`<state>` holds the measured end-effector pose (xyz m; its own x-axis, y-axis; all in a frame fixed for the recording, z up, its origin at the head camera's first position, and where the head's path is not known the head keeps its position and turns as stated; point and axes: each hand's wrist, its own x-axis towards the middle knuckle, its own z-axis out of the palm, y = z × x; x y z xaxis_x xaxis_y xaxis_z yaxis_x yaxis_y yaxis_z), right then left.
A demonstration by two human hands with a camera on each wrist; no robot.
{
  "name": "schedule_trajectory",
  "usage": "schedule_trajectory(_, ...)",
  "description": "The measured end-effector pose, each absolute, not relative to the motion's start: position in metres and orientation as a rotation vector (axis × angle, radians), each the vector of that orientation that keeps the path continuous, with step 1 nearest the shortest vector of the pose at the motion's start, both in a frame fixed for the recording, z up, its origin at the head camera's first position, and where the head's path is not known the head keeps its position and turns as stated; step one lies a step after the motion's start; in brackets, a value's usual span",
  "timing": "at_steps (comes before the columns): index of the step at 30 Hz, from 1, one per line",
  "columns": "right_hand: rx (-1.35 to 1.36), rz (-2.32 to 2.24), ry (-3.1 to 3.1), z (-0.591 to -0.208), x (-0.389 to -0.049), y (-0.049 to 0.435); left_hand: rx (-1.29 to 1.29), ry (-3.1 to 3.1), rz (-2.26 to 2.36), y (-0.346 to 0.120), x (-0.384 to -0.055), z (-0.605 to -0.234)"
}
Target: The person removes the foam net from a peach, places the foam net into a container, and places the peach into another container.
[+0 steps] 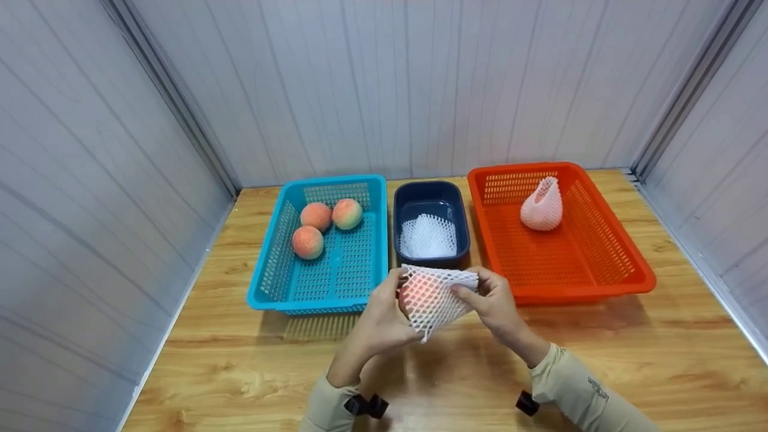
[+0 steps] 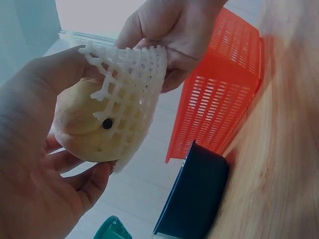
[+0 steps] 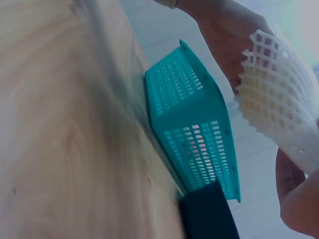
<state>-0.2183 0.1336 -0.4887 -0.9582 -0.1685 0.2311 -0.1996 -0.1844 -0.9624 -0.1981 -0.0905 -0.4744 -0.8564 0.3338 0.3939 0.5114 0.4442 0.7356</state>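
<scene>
My left hand (image 1: 379,321) grips a peach (image 2: 79,122) by its side, fingers and thumb curved round it. A white foam net sleeve (image 1: 443,299) covers much of that fruit; in the left wrist view its pale end, with a dark spot, is still bare. On the other side, my right hand (image 1: 499,307) pinches the net between thumb and fingers. Both hands hold the fruit above the wooden table, in front of a dark blue bin (image 1: 432,261). More white foam nets (image 1: 429,236) lie inside that bin.
To the left stands a blue basket (image 1: 378,240) with three loose peaches (image 1: 308,242). An orange basket (image 1: 558,270) on the right contains one peach in a foam net (image 1: 543,207). Panelled walls (image 1: 384,90) enclose the table (image 1: 240,366) at the back and sides.
</scene>
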Motion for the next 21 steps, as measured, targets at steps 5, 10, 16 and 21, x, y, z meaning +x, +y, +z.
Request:
schedule_trajectory(5,0.498,2.233,-2.092,-0.481,-0.220,0.140,-0.779,-2.515,-1.335,-0.092,-0.199,-0.475)
schedule_trajectory(10,0.591,2.096,-2.191,-0.469,-0.215,0.145,-0.816,-2.488,-1.336,-0.095,-0.200,-0.476)
schedule_trajectory(16,0.650,1.998,-2.211,-0.451,-0.205,0.149,-0.807,-2.494,-1.389,-0.097,-0.201,-0.478)
schedule_trajectory(21,0.623,1.987,-2.188,-0.448,-0.206,0.155,-0.755,-2.520,-1.412,-0.099,-0.201,-0.477)
